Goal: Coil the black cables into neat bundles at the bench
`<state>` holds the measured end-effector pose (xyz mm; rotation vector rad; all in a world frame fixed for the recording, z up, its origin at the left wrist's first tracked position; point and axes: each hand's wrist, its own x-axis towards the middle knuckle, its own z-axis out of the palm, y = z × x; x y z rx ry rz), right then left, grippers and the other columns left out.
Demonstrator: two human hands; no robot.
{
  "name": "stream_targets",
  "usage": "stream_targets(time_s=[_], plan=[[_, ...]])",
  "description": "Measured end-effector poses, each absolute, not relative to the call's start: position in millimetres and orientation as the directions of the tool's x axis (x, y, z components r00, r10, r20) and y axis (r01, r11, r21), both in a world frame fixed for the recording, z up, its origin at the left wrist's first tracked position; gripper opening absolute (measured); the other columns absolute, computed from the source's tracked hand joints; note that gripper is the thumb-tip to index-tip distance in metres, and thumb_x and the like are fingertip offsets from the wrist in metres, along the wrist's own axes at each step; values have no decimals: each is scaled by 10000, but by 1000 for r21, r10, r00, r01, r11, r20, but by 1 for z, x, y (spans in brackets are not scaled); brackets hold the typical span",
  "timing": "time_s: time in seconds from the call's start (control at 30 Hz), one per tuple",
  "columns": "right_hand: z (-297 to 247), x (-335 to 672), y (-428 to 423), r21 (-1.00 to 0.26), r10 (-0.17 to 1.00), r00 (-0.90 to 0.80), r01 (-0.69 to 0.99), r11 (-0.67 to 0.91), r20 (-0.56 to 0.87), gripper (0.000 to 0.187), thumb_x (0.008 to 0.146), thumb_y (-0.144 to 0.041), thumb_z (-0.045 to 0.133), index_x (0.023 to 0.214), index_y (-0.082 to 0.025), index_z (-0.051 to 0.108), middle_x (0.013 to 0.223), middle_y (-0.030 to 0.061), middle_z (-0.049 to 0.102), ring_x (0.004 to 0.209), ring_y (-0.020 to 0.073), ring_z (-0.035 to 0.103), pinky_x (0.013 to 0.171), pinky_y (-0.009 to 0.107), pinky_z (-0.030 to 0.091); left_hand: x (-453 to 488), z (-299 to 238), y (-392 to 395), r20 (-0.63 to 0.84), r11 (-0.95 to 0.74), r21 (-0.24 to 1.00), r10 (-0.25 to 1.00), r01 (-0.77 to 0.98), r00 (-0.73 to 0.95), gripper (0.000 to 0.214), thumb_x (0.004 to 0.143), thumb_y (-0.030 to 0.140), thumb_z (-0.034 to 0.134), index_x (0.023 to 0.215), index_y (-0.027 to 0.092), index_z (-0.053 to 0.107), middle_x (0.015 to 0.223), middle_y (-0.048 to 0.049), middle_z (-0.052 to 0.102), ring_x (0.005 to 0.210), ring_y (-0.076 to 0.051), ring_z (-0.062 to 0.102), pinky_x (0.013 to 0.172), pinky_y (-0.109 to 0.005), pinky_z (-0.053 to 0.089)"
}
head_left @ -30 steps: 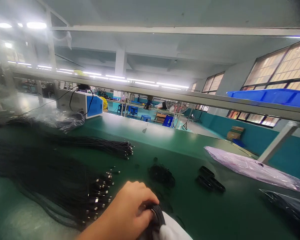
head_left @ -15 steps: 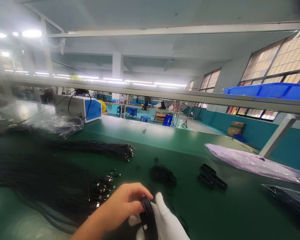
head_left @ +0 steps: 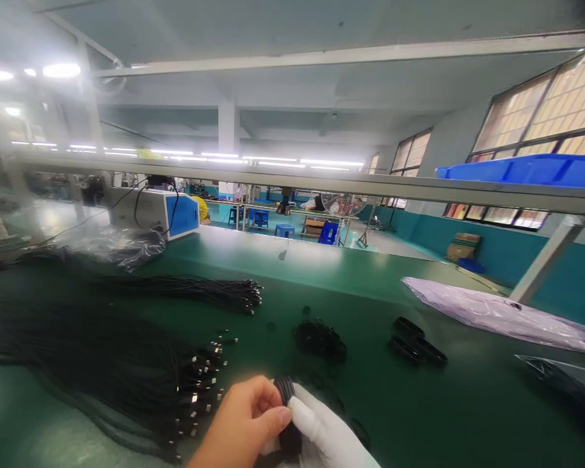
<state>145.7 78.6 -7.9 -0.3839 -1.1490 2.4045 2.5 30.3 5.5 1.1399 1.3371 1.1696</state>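
Observation:
A coiled black cable [head_left: 286, 390] is held between both hands low in the middle of the view. My bare left hand [head_left: 251, 416] pinches its left side with thumb and bent fingers. My right hand [head_left: 316, 419], in a white glove, wraps the other side, its thumb pressed against the coil. The lower part of the coil is mostly covered by the hands. Left of them lies a wide bundle of black cables [head_left: 127, 364] with metal-tipped plugs. Just beyond the hands is a small heap of thin black loops [head_left: 320, 339].
Several finished-looking coils [head_left: 416, 343] lie on the green table [head_left: 370, 403]. A second cable bundle [head_left: 199, 289] stretches behind. Clear plastic [head_left: 127, 246] and a blue-grey machine [head_left: 170, 211] stand back left. A pinkish plastic bag [head_left: 497, 315] lies right, below a shelf with a blue tray [head_left: 521, 170].
My right thumb has come down onto the coil, where it stood raised before. My left hand has shifted slightly right and down. The coil's plug is now covered.

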Motion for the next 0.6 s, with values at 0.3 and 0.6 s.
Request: stream_targets(time_s=[0.3,0.6], plan=[[-1,148,76,-844,503,-860,-209,-493,-80,502,704,-388,737,1099,-165,524,945,50,559,728,134,581,737,328,481,3,-3,37,-86,88,995,995,41,-54,148,656,304,529,624,184,450,554,56,428,518,-96,374,502,-230,295],[-7,145,82,-927,529,-845,-136,-350,-76,524,631,-405,776,1021,-143,543,897,42,558,842,194,598,781,368,491,3,2,25,395,-196,600,915,776,-74,368,720,-2,388,947,166,623,908,-73,584,809,-211,572,713,-327,433]])
